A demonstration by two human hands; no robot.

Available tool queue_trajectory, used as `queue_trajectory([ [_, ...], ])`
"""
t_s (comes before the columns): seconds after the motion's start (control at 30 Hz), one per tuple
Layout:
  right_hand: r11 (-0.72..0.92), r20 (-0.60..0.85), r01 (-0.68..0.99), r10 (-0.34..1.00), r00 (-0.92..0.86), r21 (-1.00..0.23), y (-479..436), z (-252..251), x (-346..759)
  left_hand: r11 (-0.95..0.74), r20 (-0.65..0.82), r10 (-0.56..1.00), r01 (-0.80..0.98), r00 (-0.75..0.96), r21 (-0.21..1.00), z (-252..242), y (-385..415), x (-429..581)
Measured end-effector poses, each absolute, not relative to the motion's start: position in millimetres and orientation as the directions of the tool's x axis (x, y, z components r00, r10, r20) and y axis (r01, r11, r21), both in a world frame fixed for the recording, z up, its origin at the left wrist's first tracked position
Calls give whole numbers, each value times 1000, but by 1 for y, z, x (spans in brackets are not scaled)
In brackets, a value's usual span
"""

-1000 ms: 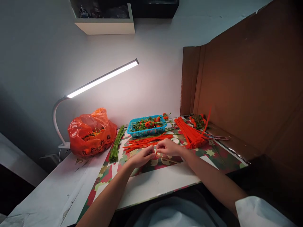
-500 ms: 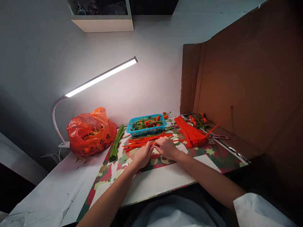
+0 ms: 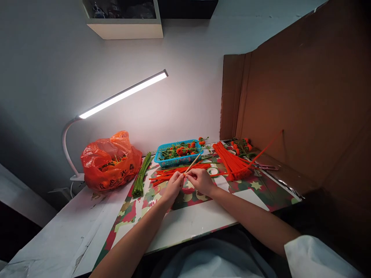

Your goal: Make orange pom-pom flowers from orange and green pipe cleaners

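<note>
Over the near side of the table, my left hand (image 3: 173,186) and my right hand (image 3: 202,181) meet fingertip to fingertip, both closed. A thin pale wooden stick (image 3: 193,163) slants up and away from the left fingertips. A bit of orange pipe cleaner (image 3: 184,175) shows at the stick's lower end, pinched between the fingers of both hands. An orange strand also comes out to the right behind my right hand; whether it is the same piece I cannot tell. Just beyond my hands lie loose orange pipe cleaners (image 3: 162,177).
A blue basket (image 3: 164,163) of orange-and-green pipe-cleaner flowers stands behind. Green pipe cleaners (image 3: 141,177) and an orange plastic bag (image 3: 111,170) are left. An orange bundle (image 3: 230,160), a tape roll (image 3: 213,171) and scissors (image 3: 268,167) lie right, before a cardboard wall (image 3: 298,104). A lamp (image 3: 124,94) shines above.
The wooden stick now shows, tilted up from between my fingers; it was not visible before. My right hand has turned and shifted slightly left, uncovering more of the tape roll.
</note>
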State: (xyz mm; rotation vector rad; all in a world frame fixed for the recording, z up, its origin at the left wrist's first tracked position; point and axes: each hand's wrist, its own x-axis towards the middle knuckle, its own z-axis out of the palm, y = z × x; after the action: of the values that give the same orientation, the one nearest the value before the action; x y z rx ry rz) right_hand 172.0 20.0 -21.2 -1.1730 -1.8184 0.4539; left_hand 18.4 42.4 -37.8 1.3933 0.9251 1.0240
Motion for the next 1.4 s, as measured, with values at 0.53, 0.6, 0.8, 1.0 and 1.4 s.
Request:
queue_trajectory([
  [0.53,293,231,139,909,-347,-946,44,-26,195,157,25,816,-263,577,952,-26,33,18],
  [0.6,269,195,136,894,-403,-954,42,-24,201,167,17,792,-243,610,955,-25,31,17],
  [0.8,244,125,164,843,-524,-956,33,-15,209,175,-6,718,-172,696,969,-25,30,11],
  [1.0,255,72,222,793,-605,-941,29,-14,210,149,-29,634,-85,773,985,-19,24,9],
  [1.4,503,234,281,736,-635,-817,34,-18,209,-90,-82,585,165,807,982,-14,34,0],
])
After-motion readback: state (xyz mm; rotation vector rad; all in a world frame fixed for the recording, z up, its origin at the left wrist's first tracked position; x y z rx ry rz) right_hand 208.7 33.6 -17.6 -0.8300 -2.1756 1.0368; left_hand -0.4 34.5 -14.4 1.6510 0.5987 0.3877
